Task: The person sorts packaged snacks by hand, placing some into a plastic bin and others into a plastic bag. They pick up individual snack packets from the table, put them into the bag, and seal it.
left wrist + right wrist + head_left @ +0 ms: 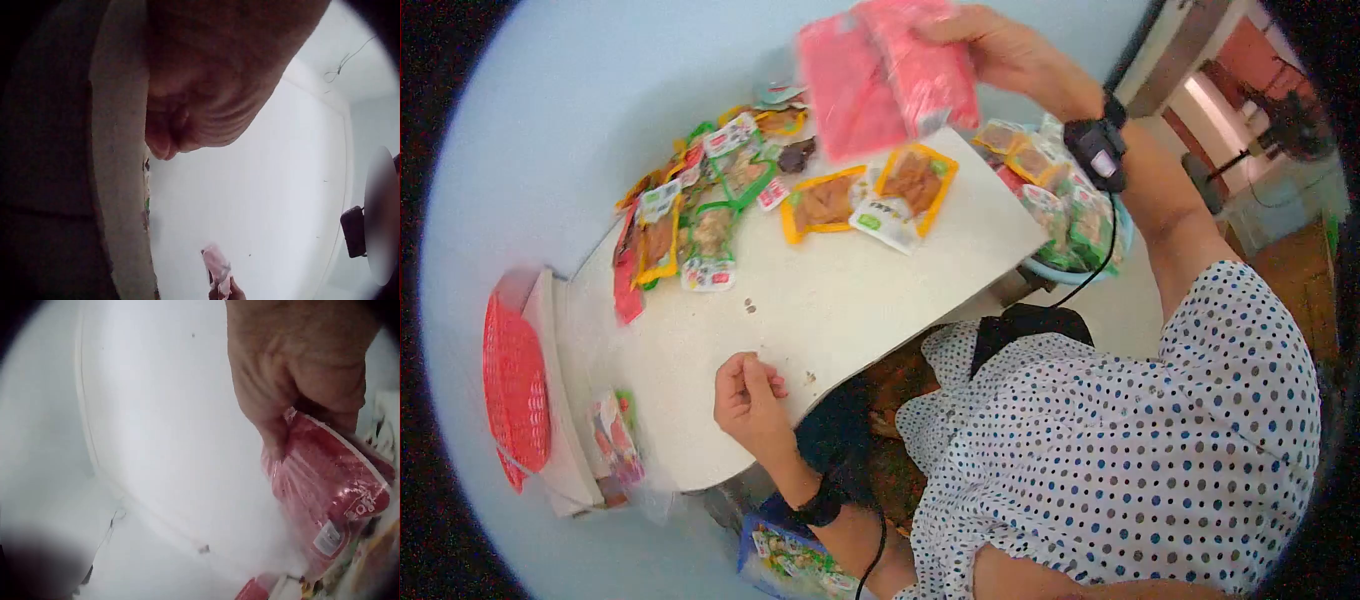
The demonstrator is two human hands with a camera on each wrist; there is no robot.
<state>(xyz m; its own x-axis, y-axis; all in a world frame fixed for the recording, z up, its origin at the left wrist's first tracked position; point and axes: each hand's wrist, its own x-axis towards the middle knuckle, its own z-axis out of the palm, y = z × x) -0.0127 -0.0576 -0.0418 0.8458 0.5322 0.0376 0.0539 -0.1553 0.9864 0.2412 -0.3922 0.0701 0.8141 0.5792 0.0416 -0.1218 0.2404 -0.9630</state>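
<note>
Raised over the far side of the table, the right hand (1010, 60) (300, 369) pinches a red plastic pack (855, 85) (319, 487) by its edge. In the left wrist view, the pink-looking pack (217, 262) shows small at the bottom. The left hand (752, 405) (206, 87) is at the table's near edge with loosely curled fingers and nothing visible in it. Beneath the red pack lie two yellow-edged snack packs (825, 203) (917, 183), with a white label between them.
Green, yellow and red snack packs (710, 230) are heaped along the wall side of the white table (800, 300). A blue basin (1065, 272) of packs is at the right. A red basket (515, 385) stands left; a blue-edged container (750, 555) of packs sits below the table.
</note>
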